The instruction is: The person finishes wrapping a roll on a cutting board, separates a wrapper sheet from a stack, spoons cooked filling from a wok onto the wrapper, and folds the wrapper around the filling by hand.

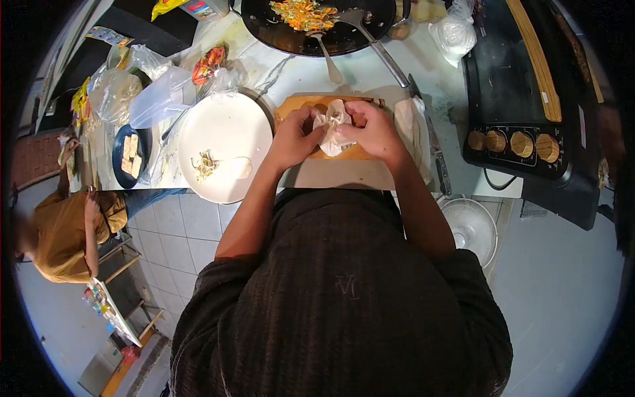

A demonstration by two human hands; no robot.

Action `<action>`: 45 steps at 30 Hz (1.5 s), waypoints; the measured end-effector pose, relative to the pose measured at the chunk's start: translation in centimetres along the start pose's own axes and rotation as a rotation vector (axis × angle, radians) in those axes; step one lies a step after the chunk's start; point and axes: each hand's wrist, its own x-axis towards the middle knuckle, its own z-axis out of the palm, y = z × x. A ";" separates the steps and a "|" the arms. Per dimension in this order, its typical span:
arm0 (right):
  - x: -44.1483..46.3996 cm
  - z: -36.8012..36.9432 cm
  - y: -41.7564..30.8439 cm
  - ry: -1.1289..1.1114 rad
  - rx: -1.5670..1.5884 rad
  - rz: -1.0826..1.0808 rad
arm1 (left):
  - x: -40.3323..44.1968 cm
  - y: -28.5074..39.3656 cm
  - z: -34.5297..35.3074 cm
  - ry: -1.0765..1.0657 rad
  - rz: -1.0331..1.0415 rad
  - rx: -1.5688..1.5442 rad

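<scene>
A thin, pale wrapper (pixel 336 126), crumpled and gathered upward, is between my two hands just above a wooden cutting board (pixel 305 101). My left hand (pixel 296 137) pinches its left side, thumb and fingers bent. On the opposite side, my right hand (pixel 377 134) grips it in the same way. What lies inside the folds is mostly hidden. Left of the board, a large white plate (pixel 221 122) carries a small heap of bean sprouts (pixel 205 165) and a pale smear. A folded pale sheet or cloth (pixel 413 135) lies close to my right hand.
A black wok (pixel 264 33) with shredded vegetables, a spatula (pixel 380 49) and a spoon (pixel 327 58) stands beyond the board. A long knife (pixel 436 145) lies right, before a black stove (pixel 509 106). Far left are a dark plate (pixel 126 178), plastic bags and another person (pixel 66 231).
</scene>
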 end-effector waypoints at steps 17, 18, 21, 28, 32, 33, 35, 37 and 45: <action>-0.8 -1.4 1.2 -0.027 -0.290 -0.402 | -1.6 -1.0 0.0 -0.034 0.405 0.015; -0.9 -1.4 1.3 -0.008 -0.295 -0.457 | -1.8 -0.9 -0.1 -0.035 0.402 0.014; -1.0 -1.2 1.7 0.000 -0.250 -0.438 | -2.1 -0.6 -0.1 -0.037 0.364 -0.046; -1.0 -1.1 1.9 0.006 -0.214 -0.465 | -1.2 1.1 0.9 0.137 0.122 0.061; -1.1 -1.5 2.2 0.015 -0.288 -0.528 | -0.8 -0.1 1.4 0.144 0.096 0.088; -1.1 -1.5 2.1 0.005 -0.315 -0.557 | -0.8 -0.2 1.6 0.144 0.098 0.089; -1.5 -1.4 1.9 0.005 -0.287 -0.525 | -1.0 -0.3 2.1 0.218 0.173 -0.112; -1.8 -1.5 1.5 0.004 -0.259 -0.493 | -1.3 -0.2 1.8 0.181 0.236 -0.027; -2.0 -1.3 1.5 0.024 -0.196 -0.326 | -2.4 0.2 2.3 0.185 0.394 0.110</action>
